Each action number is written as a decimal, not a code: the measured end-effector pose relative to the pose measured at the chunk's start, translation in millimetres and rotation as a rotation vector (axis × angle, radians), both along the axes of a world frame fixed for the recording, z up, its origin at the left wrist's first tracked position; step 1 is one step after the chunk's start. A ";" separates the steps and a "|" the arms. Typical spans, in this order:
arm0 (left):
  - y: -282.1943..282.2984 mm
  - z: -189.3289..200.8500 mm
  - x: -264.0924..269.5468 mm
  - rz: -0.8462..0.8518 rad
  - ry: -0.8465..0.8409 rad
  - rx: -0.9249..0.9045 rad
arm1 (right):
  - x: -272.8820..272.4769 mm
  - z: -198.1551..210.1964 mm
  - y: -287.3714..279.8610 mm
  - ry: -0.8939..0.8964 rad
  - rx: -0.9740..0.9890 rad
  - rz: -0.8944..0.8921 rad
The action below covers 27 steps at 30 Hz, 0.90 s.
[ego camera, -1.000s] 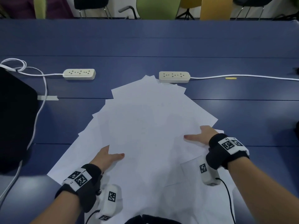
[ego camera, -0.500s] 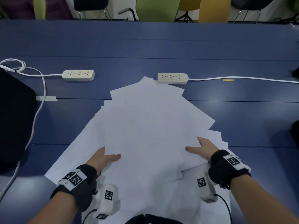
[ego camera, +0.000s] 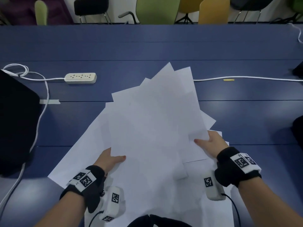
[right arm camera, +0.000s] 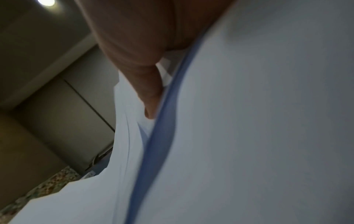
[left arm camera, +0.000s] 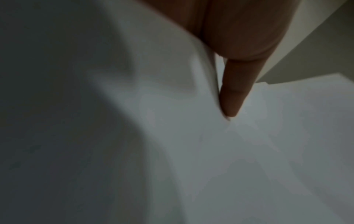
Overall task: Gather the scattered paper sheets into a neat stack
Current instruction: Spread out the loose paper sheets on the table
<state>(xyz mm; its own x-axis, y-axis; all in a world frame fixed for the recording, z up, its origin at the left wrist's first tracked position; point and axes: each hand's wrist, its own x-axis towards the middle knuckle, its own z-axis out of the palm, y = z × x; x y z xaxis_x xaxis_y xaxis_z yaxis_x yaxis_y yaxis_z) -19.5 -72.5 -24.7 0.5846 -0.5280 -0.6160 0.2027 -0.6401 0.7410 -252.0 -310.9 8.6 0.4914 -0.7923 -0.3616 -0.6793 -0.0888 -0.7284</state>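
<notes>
A fanned bundle of white paper sheets (ego camera: 155, 120) is held between both hands above the blue table (ego camera: 246, 122), its far corners pointing away from me. My left hand (ego camera: 109, 160) grips the near left edge, thumb on top and fingers hidden beneath. My right hand (ego camera: 211, 145) grips the near right corner the same way. More sheets (ego camera: 78, 158) lie flat on the table under the bundle and toward me. In the left wrist view the thumb (left arm camera: 235, 91) presses on bent paper (left arm camera: 172, 136). In the right wrist view the thumb (right arm camera: 151, 94) pinches several sheet edges (right arm camera: 130, 136).
A white power strip (ego camera: 80, 78) with its cable lies at the back left. A white cable (ego camera: 246, 77) and a small yellow piece (ego camera: 228, 79) lie at the back right. A black object (ego camera: 16, 120) fills the left edge. Chairs (ego camera: 157, 10) stand beyond the table.
Both hands have taken hold of the upper sheets and raised them off the table, drawing nearer to me. The lifted bundle now hides the second power strip.
</notes>
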 end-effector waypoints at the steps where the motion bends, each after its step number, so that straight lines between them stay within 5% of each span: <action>1: -0.4 -0.3 0.1 -0.004 -0.006 0.001 | -0.6 3.4 -1.9 -0.001 -0.017 -0.017; 11: -0.2 -1.9 -1.8 0.000 -0.078 0.040 | -6.9 61.3 -13.5 -0.089 -0.358 -0.298; 16: -1.7 -6.3 0.0 0.006 -0.099 0.037 | 5.5 92.4 -14.0 -0.288 -0.567 -0.467; 22: -2.5 -9.0 7.7 0.077 -0.140 0.030 | 28.8 113.4 -5.0 -0.638 -0.443 -0.637; 27: -2.0 -7.1 12.1 0.098 -0.124 0.010 | 39.3 102.0 9.1 -0.723 -0.282 -0.625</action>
